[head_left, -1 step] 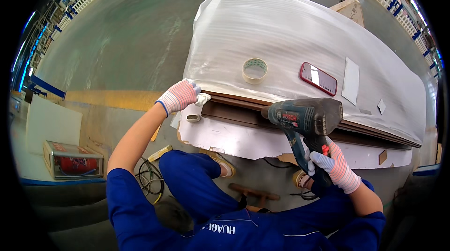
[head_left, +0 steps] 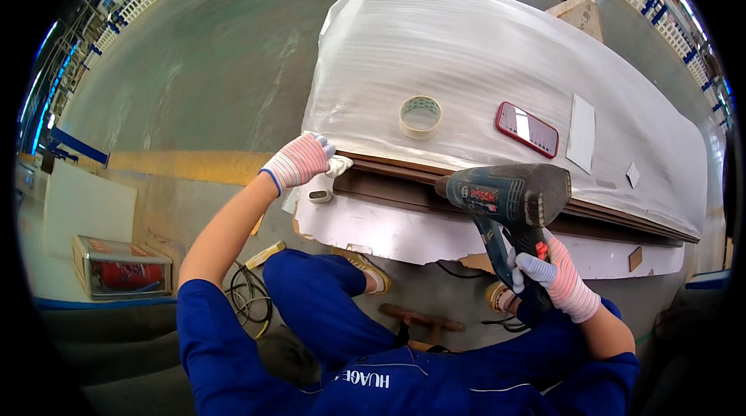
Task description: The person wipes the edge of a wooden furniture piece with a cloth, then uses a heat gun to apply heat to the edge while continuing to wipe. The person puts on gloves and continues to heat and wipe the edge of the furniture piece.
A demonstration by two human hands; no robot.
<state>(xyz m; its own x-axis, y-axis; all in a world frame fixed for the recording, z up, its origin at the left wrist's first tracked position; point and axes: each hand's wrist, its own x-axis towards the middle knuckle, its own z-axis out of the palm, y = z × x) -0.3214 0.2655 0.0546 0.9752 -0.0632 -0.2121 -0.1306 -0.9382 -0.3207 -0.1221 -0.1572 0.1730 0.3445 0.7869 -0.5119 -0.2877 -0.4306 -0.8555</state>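
My right hand [head_left: 566, 280], in a striped knit glove, grips the handle of a dark blue-green heat gun [head_left: 497, 192]. Its nozzle points left, above a long brown trim profile [head_left: 392, 187] with several grooves. At the profile's left end my left hand [head_left: 299, 161], also gloved, closes its fingers on a crumpled white cloth [head_left: 339, 166]. The cloth touches the corner of the profile. Just below sits a small white device with a dark oval face [head_left: 318, 196]. The profile lies along the near edge of a table covered with white foam sheet [head_left: 466, 50].
On the foam sheet rest a roll of clear tape [head_left: 420, 117], a red-cased phone [head_left: 527, 130] and a white strip [head_left: 580, 134]. A small brown piece [head_left: 635, 260] lies on the pale board [head_left: 373, 233]. Cables [head_left: 249, 299] and a glass-fronted box [head_left: 124, 267] are on the left.
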